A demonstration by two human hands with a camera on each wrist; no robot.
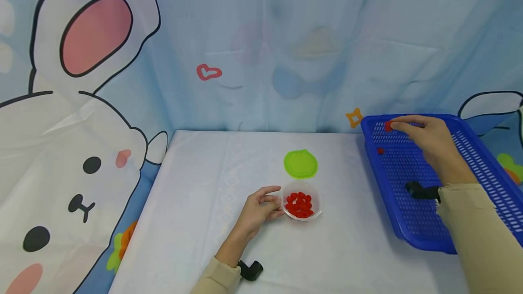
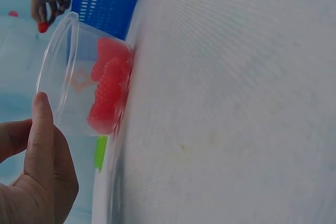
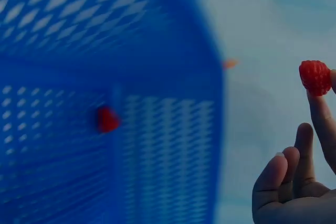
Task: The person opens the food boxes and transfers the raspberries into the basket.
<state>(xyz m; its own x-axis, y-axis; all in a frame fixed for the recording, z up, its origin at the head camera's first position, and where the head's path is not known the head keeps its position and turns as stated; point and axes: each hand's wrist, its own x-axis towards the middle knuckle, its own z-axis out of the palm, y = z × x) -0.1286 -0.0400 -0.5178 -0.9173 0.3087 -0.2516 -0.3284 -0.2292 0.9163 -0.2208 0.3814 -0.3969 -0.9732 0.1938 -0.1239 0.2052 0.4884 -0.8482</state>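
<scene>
My right hand pinches a red raspberry between its fingertips, above the far left part of the blue basket. Another raspberry lies inside that basket, near its left wall. My left hand is at the left side of a clear plastic cup, and a finger is at the cup's rim in the left wrist view. Several raspberries lie at the bottom of the cup, which stands upright on the table. The fingers of the left hand are loosely bent and do not close round the cup.
A light green lid lies flat on the white tabletop, just behind the cup. Right of the table's middle stands the large basket with perforated walls. A blue printed curtain hangs along the back edge.
</scene>
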